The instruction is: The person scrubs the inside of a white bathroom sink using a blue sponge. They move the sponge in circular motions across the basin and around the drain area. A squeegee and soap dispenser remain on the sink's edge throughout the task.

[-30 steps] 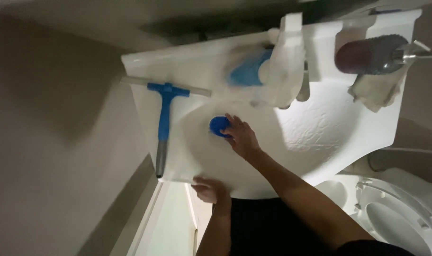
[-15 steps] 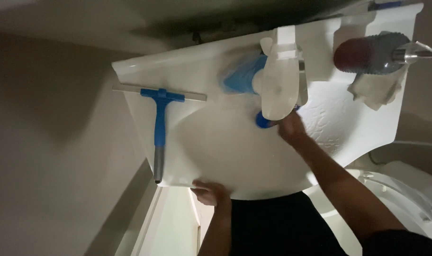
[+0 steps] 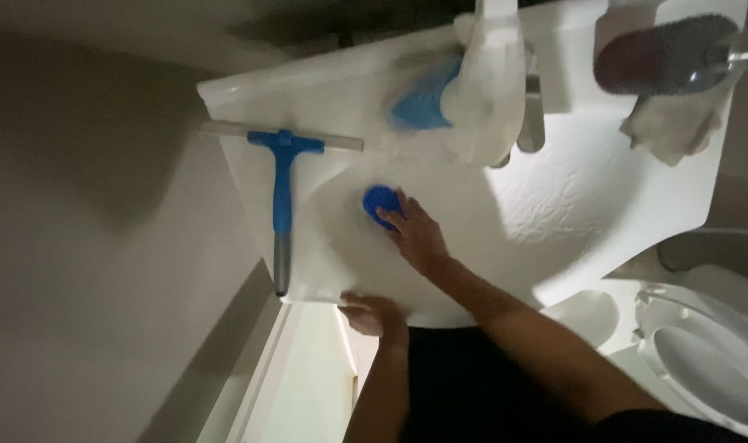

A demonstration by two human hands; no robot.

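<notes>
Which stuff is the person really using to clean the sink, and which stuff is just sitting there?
In use:
right hand pressing a blue sponge
sink being wiped
left hand on the sink's front edge

Just lying about:
blue squeegee on the left rim
white cloth on the right rim
dark bottle
toilet

Sink: white, foamy mottled texture at 3 o'clock of the basin. Sponge: solid blue. Squeegee: blue head and shaft, grey grip, pale blade. Tap: white. Cloth: off-white. Bottle: dark maroon-grey. Toilet: white. Wall: beige.
</notes>
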